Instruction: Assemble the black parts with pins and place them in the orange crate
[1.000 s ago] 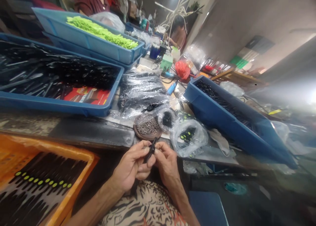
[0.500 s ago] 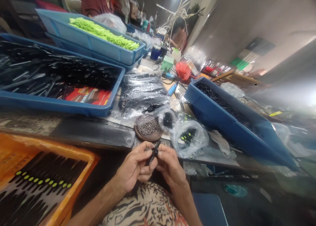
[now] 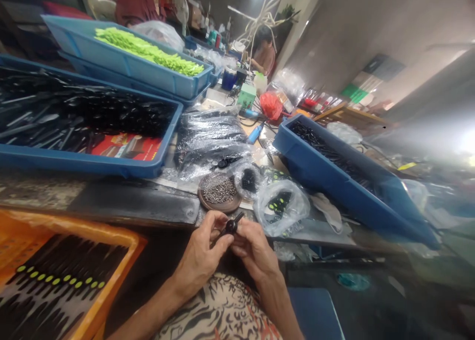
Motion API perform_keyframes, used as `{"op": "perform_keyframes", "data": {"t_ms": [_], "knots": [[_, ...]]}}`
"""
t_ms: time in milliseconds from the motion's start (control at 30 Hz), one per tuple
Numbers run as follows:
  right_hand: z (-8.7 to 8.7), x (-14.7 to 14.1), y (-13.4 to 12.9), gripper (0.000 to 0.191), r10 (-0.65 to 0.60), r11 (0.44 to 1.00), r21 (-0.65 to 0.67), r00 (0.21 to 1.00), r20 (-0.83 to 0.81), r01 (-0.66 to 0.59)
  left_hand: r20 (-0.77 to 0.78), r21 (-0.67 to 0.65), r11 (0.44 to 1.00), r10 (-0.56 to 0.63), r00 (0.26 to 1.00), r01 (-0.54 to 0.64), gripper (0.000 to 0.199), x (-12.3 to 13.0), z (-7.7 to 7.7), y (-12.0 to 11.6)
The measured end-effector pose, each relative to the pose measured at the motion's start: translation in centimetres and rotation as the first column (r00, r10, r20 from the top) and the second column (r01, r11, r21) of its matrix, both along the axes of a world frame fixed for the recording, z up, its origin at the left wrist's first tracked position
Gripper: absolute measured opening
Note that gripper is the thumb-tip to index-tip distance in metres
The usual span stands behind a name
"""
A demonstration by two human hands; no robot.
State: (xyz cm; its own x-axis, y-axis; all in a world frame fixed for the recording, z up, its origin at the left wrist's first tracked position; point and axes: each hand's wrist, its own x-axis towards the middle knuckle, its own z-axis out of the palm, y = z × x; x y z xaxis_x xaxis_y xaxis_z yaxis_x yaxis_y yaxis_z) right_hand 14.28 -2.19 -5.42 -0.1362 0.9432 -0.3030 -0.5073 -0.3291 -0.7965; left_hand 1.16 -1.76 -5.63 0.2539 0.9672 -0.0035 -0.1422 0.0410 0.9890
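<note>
Head view: left hand (image 3: pixel 202 246), right hand (image 3: pixel 256 251) hold black part (image 3: pixel 232 226) flatter.

Head-worn camera, facing forward and down, close above left hand (image 3: pixel 200 253), right hand (image 3: pixel 256 251), workbench (image 3: pixel 129 204) beyond

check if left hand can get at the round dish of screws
Probably yes: the left hand sits just below the dish, with nothing visible between them. It is holding a small black part with the right hand, though, so it would likely need freeing first.
</note>
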Motion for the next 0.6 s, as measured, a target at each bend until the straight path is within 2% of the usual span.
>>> {"op": "perform_keyframes", "data": {"t_ms": [67, 200, 400, 467, 533, 600], "knots": [[0.0, -0.1, 0.0, 0.019, -0.014, 1.000, 0.004, 1.000, -0.013, 0.014, -0.047, 0.048, 0.997, 0.066, 0.997, -0.064, 0.021, 0.1, 0.0, -0.2], [0.3, -0.4, -0.1, 0.021, -0.048, 0.999, 0.015, 0.999, -0.002, 0.048, -0.035, 0.053, 0.994, 0.096, 0.995, -0.094, 0.021, 0.1, -0.1, -0.4], [0.6, -1.0, -0.3, 0.021, -0.097, 0.993, 0.068, 0.992, 0.085, 0.092, -0.076, -0.037, 0.992, 0.119, 0.990, -0.122, 0.017, 0.3, 0.1, -0.4], [0.9, -0.9, -0.4, 0.017, -0.098, 0.992, 0.095, 0.978, 0.186, 0.082, -0.043, -0.111, 0.990, 0.084, 0.996, -0.089, 0.017, 0.3, 0.4, -0.4], [1.5, -0.1, -0.6, 0.014, -0.122, 0.988, 0.135, 0.930, 0.347, 0.079, 0.022, -0.189, 0.981, 0.044, 0.999, -0.039, 0.019, 0.3, 0.7, -0.4], [2.2, 1.4, -0.8, 0.014, -0.228, 0.965, 0.238, 0.801, 0.554, 0.111, 0.092, -0.242, 0.970, 0.008, 0.996, 0.015, 0.021, 0.4, 0.8, -0.3]]}}
